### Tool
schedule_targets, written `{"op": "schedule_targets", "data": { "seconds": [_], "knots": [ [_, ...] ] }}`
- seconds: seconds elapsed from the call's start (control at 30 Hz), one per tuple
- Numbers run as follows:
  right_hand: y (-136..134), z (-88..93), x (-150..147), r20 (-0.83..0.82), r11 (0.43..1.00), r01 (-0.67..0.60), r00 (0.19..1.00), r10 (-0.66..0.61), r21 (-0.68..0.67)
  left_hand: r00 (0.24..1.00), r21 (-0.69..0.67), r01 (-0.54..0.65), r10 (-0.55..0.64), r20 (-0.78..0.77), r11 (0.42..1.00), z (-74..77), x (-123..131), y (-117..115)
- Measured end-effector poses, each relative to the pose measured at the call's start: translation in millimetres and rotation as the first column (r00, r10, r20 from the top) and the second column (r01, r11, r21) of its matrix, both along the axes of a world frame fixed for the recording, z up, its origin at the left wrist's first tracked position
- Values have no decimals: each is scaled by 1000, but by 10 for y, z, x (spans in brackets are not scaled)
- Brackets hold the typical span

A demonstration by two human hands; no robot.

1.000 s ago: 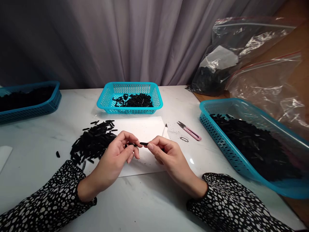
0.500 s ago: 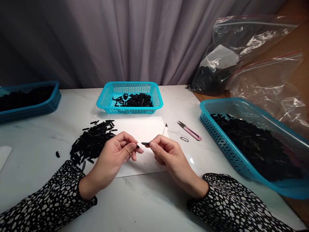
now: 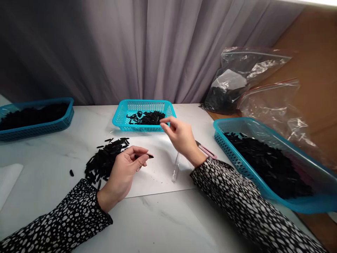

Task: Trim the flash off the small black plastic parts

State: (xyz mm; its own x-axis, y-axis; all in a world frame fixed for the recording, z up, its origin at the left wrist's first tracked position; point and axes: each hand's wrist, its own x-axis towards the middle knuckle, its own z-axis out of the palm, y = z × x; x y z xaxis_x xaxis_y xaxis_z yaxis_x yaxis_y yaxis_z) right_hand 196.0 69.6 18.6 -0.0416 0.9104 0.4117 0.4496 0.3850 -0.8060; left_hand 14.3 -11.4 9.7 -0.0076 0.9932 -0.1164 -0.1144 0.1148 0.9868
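Observation:
My left hand [image 3: 123, 172] pinches a small black strip [image 3: 150, 156] between thumb and fingers, above the white sheet [image 3: 158, 182]. Under and beyond that hand spreads a pile of similar black strips [image 3: 104, 161]. My right hand [image 3: 180, 135] is raised at the front right edge of the middle blue basket [image 3: 119, 121]. Its thumb and forefinger stand slightly apart, and no piece shows between them. Inside that basket lie loose black pieces [image 3: 151, 117], some shaped like small frames. The right forearm partly covers pink-handled snips [image 3: 207, 151] and a clear-handled tool [image 3: 175, 172].
A large blue basket [image 3: 231, 153] full of black pieces stands at the right, another blue basket [image 3: 52, 124] at the far left. Clear zip bags [image 3: 234, 80] lean behind the right one. A single black piece [image 3: 71, 173] lies left of the pile. A grey curtain [image 3: 147, 52] hangs behind.
My right hand has moved forward and up to the middle basket; the black piece it held no longer shows. My left hand still holds its strip. The camera view has shifted slightly.

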Motion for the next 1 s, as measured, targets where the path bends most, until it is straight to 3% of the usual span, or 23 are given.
{"op": "schedule_targets", "data": {
  "seconds": [0.13,0.27,0.5,0.83,1.0],
  "knots": [
    [-547,-213,-84,-86,975,-213,975,207,-59,1000,74,-6,7,-16,997,-16,-22,-10],
    [-867,-314,-103,-183,966,-241,958,221,-93,1000,99,15,-13,-27,995,-40,-11,-29],
    [-900,-296,-98,-273,981,-178,950,149,-83,997,105,40,-33,-72,994,-15,23,-77],
    [-907,-313,-57,-241,986,-156,956,165,55,995,124,90,-82,-65,988,1,19,-97],
    [-892,-322,-51,-246,986,-153,955,163,60,994,138,96,-86,-72,986,13,25,-108]
  ]
}}
